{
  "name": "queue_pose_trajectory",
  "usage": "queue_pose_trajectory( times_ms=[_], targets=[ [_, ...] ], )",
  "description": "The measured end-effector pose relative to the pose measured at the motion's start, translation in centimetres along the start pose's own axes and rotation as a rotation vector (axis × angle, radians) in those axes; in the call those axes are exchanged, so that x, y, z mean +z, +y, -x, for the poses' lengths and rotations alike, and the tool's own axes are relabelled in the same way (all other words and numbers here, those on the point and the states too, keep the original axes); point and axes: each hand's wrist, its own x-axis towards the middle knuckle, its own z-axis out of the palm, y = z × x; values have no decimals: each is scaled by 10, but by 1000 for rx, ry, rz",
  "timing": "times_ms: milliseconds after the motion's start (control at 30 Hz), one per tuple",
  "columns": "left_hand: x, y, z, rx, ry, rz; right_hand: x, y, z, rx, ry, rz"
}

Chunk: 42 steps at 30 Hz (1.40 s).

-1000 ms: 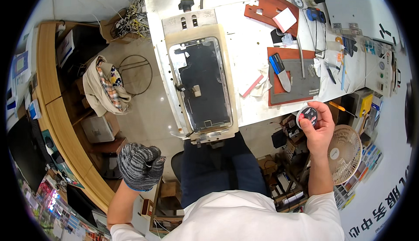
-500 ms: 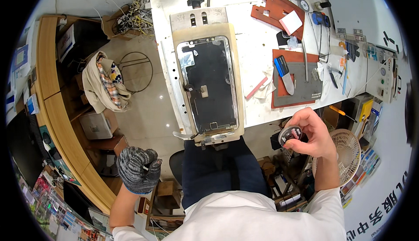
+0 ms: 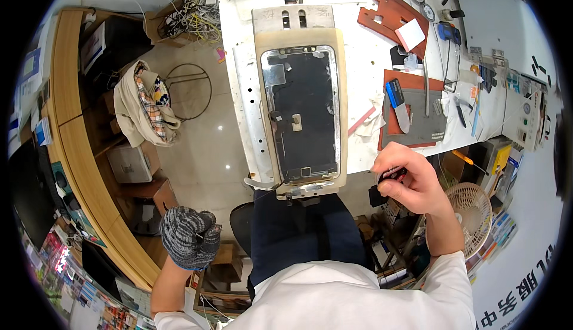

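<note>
While our bare right hand (image 3: 418,182) grasps the dark disc (image 3: 391,175) off the near edge of the bench (image 3: 364,61), our gloved left hand (image 3: 190,238) is curled tight (around what, if anything, we cannot tell). We seem to be handling the disc; the next move probably calls for steady fingers.
</note>
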Motion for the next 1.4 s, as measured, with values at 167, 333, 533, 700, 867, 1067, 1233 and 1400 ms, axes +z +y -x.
queue_pose_trajectory(
  times_ms=[167, 333, 533, 700, 867, 1067, 1233, 1400],
  targets=[
    [-2, -2, 10, -17, -29, -5, 10, 3, 2, 62, 148, -122],
    [0, -8, 29, -23, -5, -32, 11, 0, -2, 28, 170, -72],
    [-3, -4, 40, -153, 6, 57, 14, 2, -4, 41, 195, -87],
    [-4, -2, 36, -85, 38, -15, 14, 0, -5, 37, 211, -42],
    [-3, 2, 23, -128, 131, 8, 10, 1, -2, 8, 213, -7],
    [-6, -3, 19, -101, 50, -9, 7, 3, 5, 6, 243, 18],
    [-10, 7, 11, -86, 44, -38, 0, 2, 8, 3, 237, 32],
    [-5, 1, 5, -28, 10, 10, -2, 6, 12, 22, 267, 4]
  ],
)
